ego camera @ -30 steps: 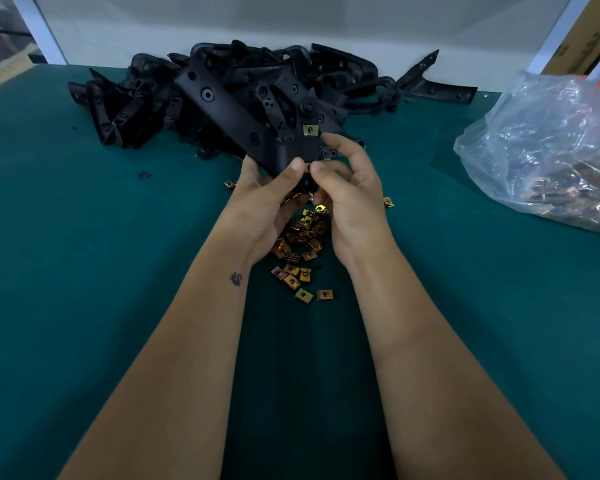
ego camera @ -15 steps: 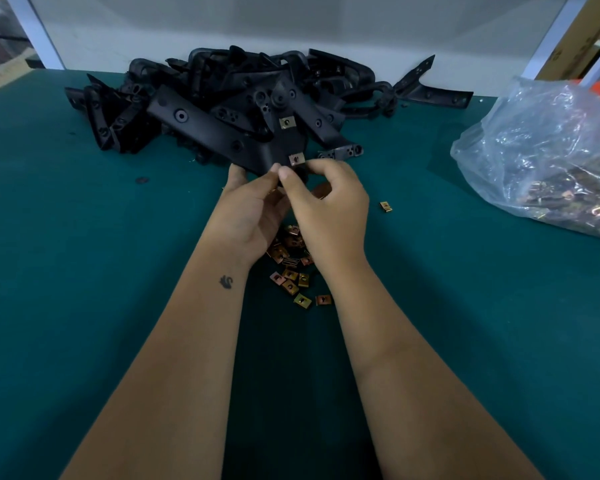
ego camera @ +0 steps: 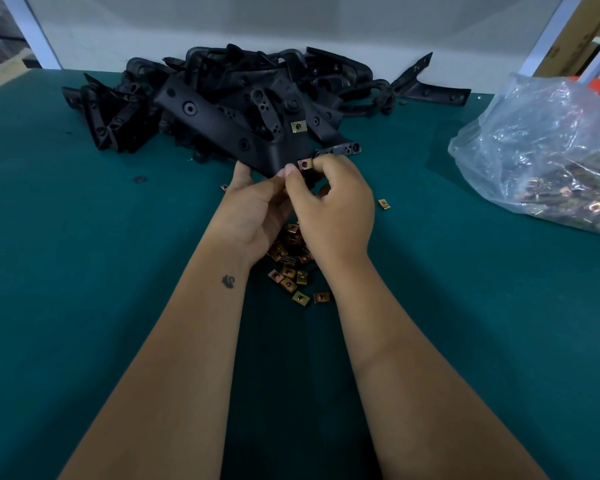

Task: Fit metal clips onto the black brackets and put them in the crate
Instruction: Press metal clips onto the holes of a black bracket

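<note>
Your left hand (ego camera: 253, 216) grips the near corner of the bracket (ego camera: 222, 128) from below, thumb curled up over its edge; your right hand (ego camera: 333, 202) pinches a clip (ego camera: 305, 164) between thumb and forefinger, the other fingers curled in, and holds it against that same near edge of the bracket, so that the two thumbs meet just left of the clip. The bracket is raised above the table (ego camera: 84, 271) and tilts away from you, one long arm running up to the left; a second clip (ego camera: 297, 126) already sits on it, higher up near the middle. Behind it, at the far edge of the table, lies the pile of brackets (ego camera: 146, 98), tangled and black; how many, you cannot tell.

Beneath your wrists lies a heap of loose clips (ego camera: 288, 271), brassy, scattered on the green surface and partly hidden by your hands; one stray clip (ego camera: 383, 203) lies apart, to the right of your right hand, and another (ego camera: 224, 187) shows just left of your left thumb. At the right stands a clear bag (ego camera: 541, 150), crumpled, with more clips showing through at its bottom; a small dark speck (ego camera: 140, 179) lies on the table left of your hands.
</note>
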### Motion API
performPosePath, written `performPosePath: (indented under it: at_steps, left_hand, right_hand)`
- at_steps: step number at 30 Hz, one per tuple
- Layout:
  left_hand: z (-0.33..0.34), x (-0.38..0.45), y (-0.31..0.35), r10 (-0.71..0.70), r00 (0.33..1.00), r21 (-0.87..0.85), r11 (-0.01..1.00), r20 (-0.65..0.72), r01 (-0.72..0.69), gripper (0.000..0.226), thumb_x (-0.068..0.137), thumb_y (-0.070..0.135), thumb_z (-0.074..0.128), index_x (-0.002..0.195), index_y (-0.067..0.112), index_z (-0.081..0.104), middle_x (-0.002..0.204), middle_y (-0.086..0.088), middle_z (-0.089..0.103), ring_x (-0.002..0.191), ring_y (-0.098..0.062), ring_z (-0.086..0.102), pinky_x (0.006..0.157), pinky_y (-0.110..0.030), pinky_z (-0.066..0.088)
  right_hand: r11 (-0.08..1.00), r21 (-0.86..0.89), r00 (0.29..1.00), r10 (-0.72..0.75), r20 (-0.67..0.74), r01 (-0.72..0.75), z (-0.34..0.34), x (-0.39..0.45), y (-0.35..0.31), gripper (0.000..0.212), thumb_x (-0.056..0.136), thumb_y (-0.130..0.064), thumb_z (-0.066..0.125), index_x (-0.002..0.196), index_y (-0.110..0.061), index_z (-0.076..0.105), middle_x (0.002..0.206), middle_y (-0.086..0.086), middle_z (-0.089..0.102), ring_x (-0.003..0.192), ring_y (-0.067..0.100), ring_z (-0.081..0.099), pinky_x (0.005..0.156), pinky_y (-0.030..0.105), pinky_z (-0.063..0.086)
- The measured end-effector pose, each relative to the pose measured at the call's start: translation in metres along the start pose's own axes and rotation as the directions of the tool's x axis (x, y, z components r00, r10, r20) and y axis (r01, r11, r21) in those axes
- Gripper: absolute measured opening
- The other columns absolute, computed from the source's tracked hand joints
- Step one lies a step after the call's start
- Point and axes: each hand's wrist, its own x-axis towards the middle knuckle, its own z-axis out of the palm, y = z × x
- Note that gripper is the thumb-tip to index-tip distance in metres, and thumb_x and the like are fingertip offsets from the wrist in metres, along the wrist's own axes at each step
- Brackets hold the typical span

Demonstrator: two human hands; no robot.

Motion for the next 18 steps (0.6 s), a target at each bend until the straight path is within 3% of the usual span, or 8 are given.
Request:
performPosePath:
  at_steps: [11,18]
  left_hand:
    - [0.0002,0.0,0.0004,0.003,1.0,0.0,1.0,-0.007,-0.003,0.052,0.095,-0.009,0.048,0.138,0.02,0.049,0.104,-0.005,0.074,0.09,-0.016,0.072,0.074,-0.03,0.057]
    - [0.0029,-0.003,0.0017,0.017,1.0,0.012,1.0,0.017,-0.018,0.052,0.094,-0.012,0.045,0.135,0.02,0.051,0.104,-0.004,0.074,0.092,-0.015,0.072,0.076,-0.027,0.057]
  right_hand:
    - [0.998,-0.04,0.999,-0.048,-0.026,0.047,0.0005,-0.0017,-0.0011,0.023,0.088,-0.033,0.069,0.081,-0.011,0.064,0.083,-0.007,0.061,0.071,0.008,0.052,0.058,0.034,0.045]
    - [0.997,-0.077,1.0,-0.008,0.0,0.008,0.0022,-0.0016,-0.0002,0.027,0.089,-0.038,0.067,0.092,-0.012,0.066,0.094,-0.006,0.064,0.079,0.008,0.054,0.065,0.03,0.044]
